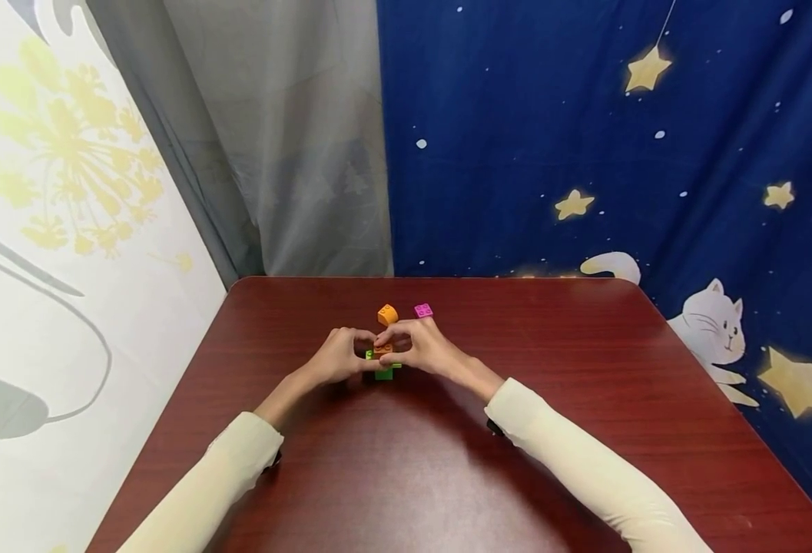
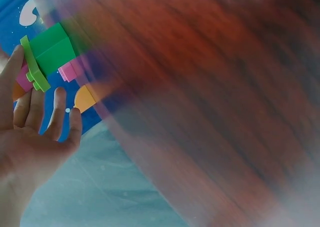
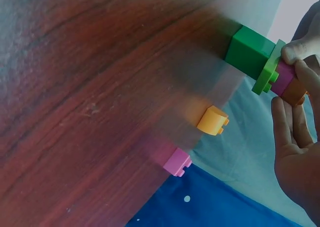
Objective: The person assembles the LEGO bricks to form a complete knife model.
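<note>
1. A person in cream sleeves works at a dark red-brown wooden surface (image 1: 447, 476), seen from above.
2. Both hands meet at a small stack of toy bricks (image 1: 383, 362) standing on the surface near its middle.
3. The stack has a green block (image 3: 248, 51) at the bottom, a thin light green plate (image 3: 267, 69) above it, then a pink brick (image 3: 282, 79) and an orange brick (image 3: 295, 91).
4. The left hand (image 1: 339, 355) pinches the stack's upper part with curled fingers.
5. The right hand (image 1: 421, 347) pinches the same part from the opposite side.
6. Just beyond the hands lie a loose rounded orange brick (image 1: 388, 314) and a loose pink brick (image 1: 423, 310).
</note>
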{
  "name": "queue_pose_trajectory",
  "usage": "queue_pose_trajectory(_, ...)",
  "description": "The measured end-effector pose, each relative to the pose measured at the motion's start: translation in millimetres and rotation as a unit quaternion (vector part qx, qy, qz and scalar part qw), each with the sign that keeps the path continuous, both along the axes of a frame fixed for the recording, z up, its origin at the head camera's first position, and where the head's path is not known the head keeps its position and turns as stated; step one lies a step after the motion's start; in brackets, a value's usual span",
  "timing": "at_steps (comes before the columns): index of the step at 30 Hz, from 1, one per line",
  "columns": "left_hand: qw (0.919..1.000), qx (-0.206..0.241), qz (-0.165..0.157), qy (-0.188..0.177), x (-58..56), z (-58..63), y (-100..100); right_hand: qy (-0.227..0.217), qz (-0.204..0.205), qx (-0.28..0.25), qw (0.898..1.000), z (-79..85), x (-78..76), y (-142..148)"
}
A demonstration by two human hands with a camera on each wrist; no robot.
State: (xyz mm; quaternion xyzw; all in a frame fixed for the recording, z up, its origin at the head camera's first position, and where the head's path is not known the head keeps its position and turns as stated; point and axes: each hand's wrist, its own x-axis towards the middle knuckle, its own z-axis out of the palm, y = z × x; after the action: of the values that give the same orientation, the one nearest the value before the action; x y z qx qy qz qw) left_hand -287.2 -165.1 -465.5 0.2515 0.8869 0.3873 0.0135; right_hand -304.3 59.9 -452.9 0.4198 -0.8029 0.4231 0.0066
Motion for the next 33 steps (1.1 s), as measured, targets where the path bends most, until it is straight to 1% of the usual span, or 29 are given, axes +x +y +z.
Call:
queue_pose_trajectory(3, 1.0, -0.004, -0.004, -0.001, -1.7, -1.2, 0.5, 0.001, 0.0, -0.009, 1.0, -3.5, -0.9, 1.0)
queue_pose_trajectory(9, 0.9998, -0.013, 0.003, 0.016, -4.4, -1.1, 0.2, 0.001, -0.008, -0.037, 0.999, -8.4, -0.2, 1.3)
queue_pose_trajectory(15, 0.9997, -0.019, -0.003, 0.011, -2.7, -0.4, 0.0, 0.02, -0.016, -0.037, 0.999, -9.5, 2.1, 5.2)
queue_pose_trajectory(19, 0.9993, -0.035, 0.009, 0.013, -2.0, -0.2, 0.8, 0.008, -0.02, -0.033, 0.999, -7.6, 0.1, 11.8)
queue_pose_trajectory(23, 0.9986, -0.047, 0.018, 0.013, -1.5, 0.4, 0.9, 0.0, -0.032, -0.026, 0.999, -5.6, -4.8, 21.0)
queue_pose_trajectory(30, 0.9982, -0.056, 0.008, 0.019, 2.4, 4.4, 2.7, 0.0, -0.072, -0.013, 0.997, -2.6, -22.9, 42.6)
queue_pose_trajectory(33, 0.9984, -0.055, 0.004, 0.015, 3.2, 5.3, 2.7, 0.005, -0.089, -0.004, 0.996, -3.4, -30.0, 49.8)
